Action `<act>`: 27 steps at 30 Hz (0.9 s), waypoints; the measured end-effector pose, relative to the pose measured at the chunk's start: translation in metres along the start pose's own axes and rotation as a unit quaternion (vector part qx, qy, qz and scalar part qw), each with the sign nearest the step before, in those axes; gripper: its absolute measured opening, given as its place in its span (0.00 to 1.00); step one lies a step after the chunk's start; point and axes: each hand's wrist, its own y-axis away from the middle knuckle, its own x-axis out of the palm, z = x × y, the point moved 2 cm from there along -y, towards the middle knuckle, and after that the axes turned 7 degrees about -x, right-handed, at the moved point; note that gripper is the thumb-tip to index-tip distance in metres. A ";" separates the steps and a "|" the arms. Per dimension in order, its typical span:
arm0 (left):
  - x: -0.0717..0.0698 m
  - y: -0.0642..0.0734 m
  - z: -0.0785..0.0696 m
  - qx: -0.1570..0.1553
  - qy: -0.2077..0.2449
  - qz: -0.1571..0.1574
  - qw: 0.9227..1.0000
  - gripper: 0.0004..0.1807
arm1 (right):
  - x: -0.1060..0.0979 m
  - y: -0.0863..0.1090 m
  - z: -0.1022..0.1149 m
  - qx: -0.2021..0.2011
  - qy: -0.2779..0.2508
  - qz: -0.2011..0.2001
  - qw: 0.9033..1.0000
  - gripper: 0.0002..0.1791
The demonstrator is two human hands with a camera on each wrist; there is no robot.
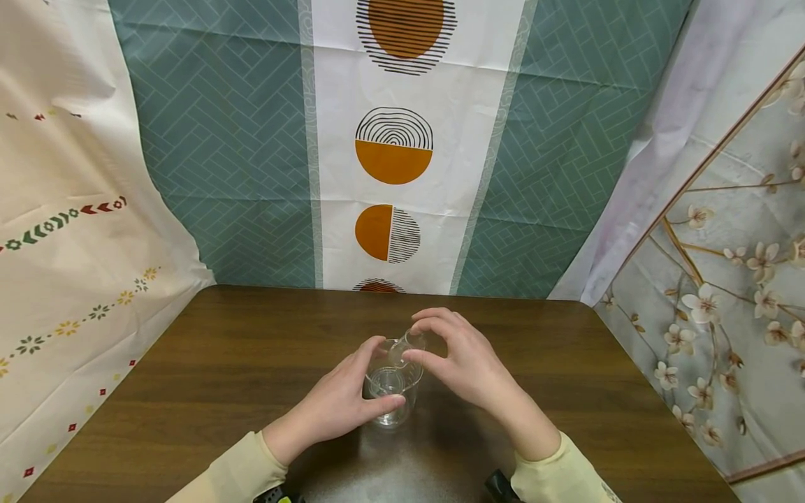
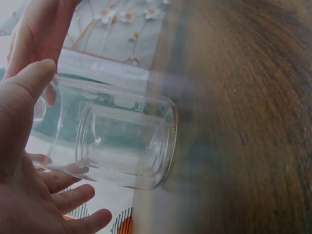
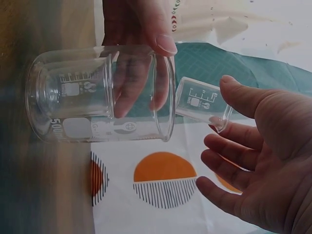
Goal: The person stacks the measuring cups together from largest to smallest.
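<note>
A large clear glass beaker (image 3: pixel 78 128) with white markings reading 500 stands upright on the table. Inside it sits a medium glass beaker (image 2: pixel 122 139), also upright. My left hand (image 1: pixel 339 398) holds the large beaker near its rim, thumb on the near side and fingers on the far side. Above the rim's right side, my right hand (image 1: pixel 465 360) pinches a small glass beaker (image 3: pixel 199 100) between thumb and fingers near its mouth. The small beaker is tilted, its base toward the large beaker's opening. Whether it touches that rim I cannot tell.
The brown wooden table (image 1: pixel 251 349) has its far edge against a patterned hanging cloth (image 1: pixel 396 237). Side curtains hang at the left (image 1: pixel 94 279) and right (image 1: pixel 711 335). A dark strap (image 1: pixel 499 485) shows near the right sleeve.
</note>
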 end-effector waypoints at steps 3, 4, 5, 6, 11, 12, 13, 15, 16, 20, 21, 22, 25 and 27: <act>0.000 0.000 0.000 -0.001 -0.001 0.000 1.000 0.51 | 0.003 0.000 0.000 0.000 0.001 0.005 1.000 0.15; 0.000 0.000 0.000 -0.001 -0.002 -0.001 1.000 0.52 | 0.004 0.000 0.000 0.002 0.002 0.007 1.000 0.15; 0.000 0.000 0.000 -0.001 -0.002 -0.001 1.000 0.52 | 0.005 0.000 -0.001 0.003 0.001 0.010 1.000 0.15; 0.000 0.000 0.000 -0.001 -0.003 -0.001 1.000 0.52 | 0.006 0.000 -0.001 0.005 0.001 0.013 1.000 0.16; 0.000 0.000 0.000 0.001 -0.003 -0.002 1.000 0.52 | 0.009 0.001 0.000 0.002 0.001 0.020 1.000 0.17; 0.000 0.000 0.000 0.001 -0.003 -0.001 1.000 0.52 | 0.009 0.001 0.001 0.002 0.001 0.020 1.000 0.17; 0.000 0.000 0.001 0.001 -0.002 -0.001 1.000 0.52 | 0.010 0.001 0.001 0.000 0.002 0.019 1.000 0.17; 0.000 0.000 0.001 0.002 -0.003 -0.001 1.000 0.52 | 0.010 0.001 0.001 0.002 0.003 0.021 1.000 0.17; 0.000 0.000 0.001 0.003 -0.003 -0.001 1.000 0.52 | 0.011 0.001 0.001 0.003 0.004 0.023 1.000 0.17; 0.001 0.000 0.002 0.004 -0.003 -0.002 1.000 0.51 | 0.012 0.001 0.000 0.006 0.008 0.033 0.999 0.16; 0.001 0.000 0.002 0.005 -0.004 -0.002 1.000 0.51 | 0.013 0.001 0.000 0.005 0.009 0.035 0.999 0.16; 0.001 0.000 0.002 0.005 -0.004 -0.002 1.000 0.51 | 0.013 0.001 0.000 0.002 0.010 0.037 0.999 0.16; 0.001 0.000 0.002 0.005 -0.005 -0.001 1.000 0.51 | 0.015 0.001 0.000 -0.004 0.013 0.040 0.999 0.15; 0.001 0.000 0.002 0.004 -0.005 -0.001 1.000 0.51 | 0.016 0.001 0.000 -0.005 0.014 0.043 0.999 0.15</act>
